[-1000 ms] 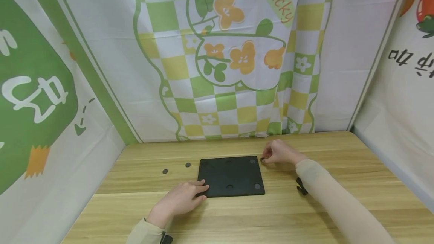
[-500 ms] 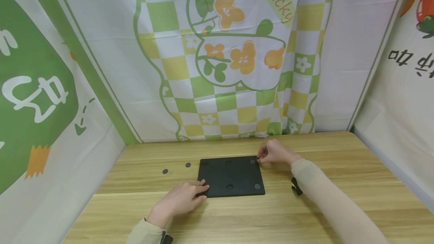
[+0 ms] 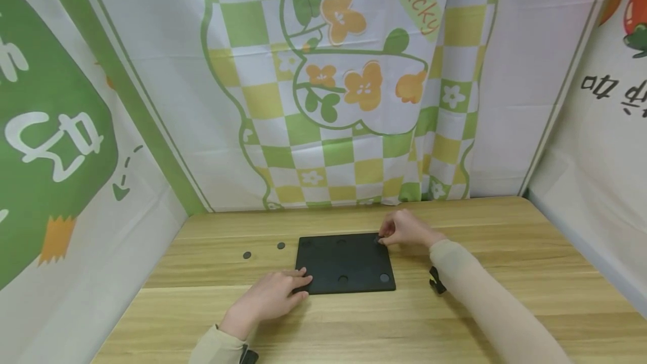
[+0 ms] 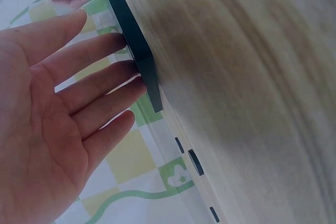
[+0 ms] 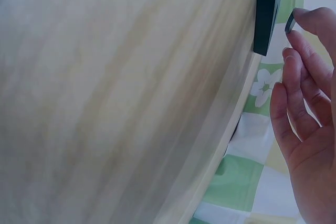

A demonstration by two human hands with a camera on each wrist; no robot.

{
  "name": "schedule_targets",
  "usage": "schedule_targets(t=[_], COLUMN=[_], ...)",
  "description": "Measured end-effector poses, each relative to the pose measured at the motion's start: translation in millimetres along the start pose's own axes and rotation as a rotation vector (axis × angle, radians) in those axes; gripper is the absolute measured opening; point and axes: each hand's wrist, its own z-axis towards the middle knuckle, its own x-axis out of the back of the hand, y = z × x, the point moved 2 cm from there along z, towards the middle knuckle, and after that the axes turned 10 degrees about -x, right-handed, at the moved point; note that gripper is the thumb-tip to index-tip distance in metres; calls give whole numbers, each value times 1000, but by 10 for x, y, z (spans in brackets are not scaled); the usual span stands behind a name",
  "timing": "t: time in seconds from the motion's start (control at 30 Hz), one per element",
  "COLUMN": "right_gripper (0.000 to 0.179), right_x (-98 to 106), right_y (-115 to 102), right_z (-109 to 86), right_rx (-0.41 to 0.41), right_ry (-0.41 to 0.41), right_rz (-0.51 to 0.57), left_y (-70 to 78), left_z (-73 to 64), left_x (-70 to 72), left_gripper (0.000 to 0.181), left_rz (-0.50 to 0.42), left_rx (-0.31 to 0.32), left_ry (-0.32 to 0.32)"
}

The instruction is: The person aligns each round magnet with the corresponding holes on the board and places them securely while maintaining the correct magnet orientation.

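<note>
A flat black rectangular board [image 3: 333, 260] with shallow round recesses lies on the table. My left hand [image 3: 273, 295] rests at its near left corner; in the left wrist view the straight fingers [image 4: 100, 77] touch the board's edge. Between thumb and forefinger my right hand [image 3: 408, 228] pinches a small dark disc [image 5: 290, 22], held over the board's far right corner. The other fingers of that hand are loosely bent. Two similar dark discs, a nearer one [image 3: 246, 255] and a farther one [image 3: 281, 245], lie flat to the left of the board.
The wooden table [image 3: 455, 319] reaches back to a printed curtain [image 3: 338, 145] with green and yellow checks. Cloth walls stand at both sides. A greyish round spot [image 3: 384, 278] shows at the board's near right corner.
My right hand has moved left with the disc, from beside the board to over its far right corner. The left hand, the board and the two loose discs have stayed in place.
</note>
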Motion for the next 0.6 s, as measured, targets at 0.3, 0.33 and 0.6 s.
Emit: schedule_targets(t=[0.3,0.33,0.6], right_gripper=[10,10,9], right_x=[-51,-56,-91], right_y=[-37,-43,-90], right_z=[39,44,87], right_rx=[14,14,10], right_ry=[4,6,9], right_rz=[16,15,27], left_y=[4,4,3], left_z=[-4,-4,-3], left_x=[11,11,10], left_gripper=[38,38,39], left_rz=[-4,-4,-5], left_rx=[-2,-2,-3], left_ry=[-1,0,-3])
